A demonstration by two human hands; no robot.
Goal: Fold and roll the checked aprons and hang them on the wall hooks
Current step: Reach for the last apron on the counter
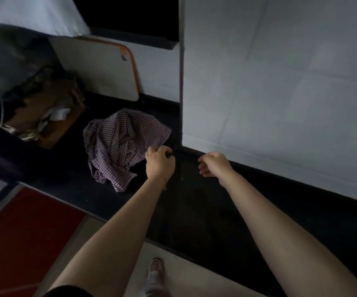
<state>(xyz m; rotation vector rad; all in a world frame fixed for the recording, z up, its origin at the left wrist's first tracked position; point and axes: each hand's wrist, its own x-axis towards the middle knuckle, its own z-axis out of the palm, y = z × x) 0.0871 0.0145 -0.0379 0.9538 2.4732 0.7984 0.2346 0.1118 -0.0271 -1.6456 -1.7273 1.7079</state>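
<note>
A crumpled checked apron [121, 144] in purple and white lies in a heap on the dark countertop [194, 211]. My left hand [160, 163] is at the apron's right edge, its fingers curled round the cloth there. My right hand [214, 163] hovers over the bare counter a short way to the right, close to the white tiled wall [280, 93]. Its fingers are loosely curled and nothing shows in them. No wall hooks are in view.
A white cutting board with an orange rim [109, 69] leans against the wall behind the apron. A brown board with cloth and cords [44, 112] sits at the left. A red cabinet front [23, 232] and pale floor lie below the counter edge.
</note>
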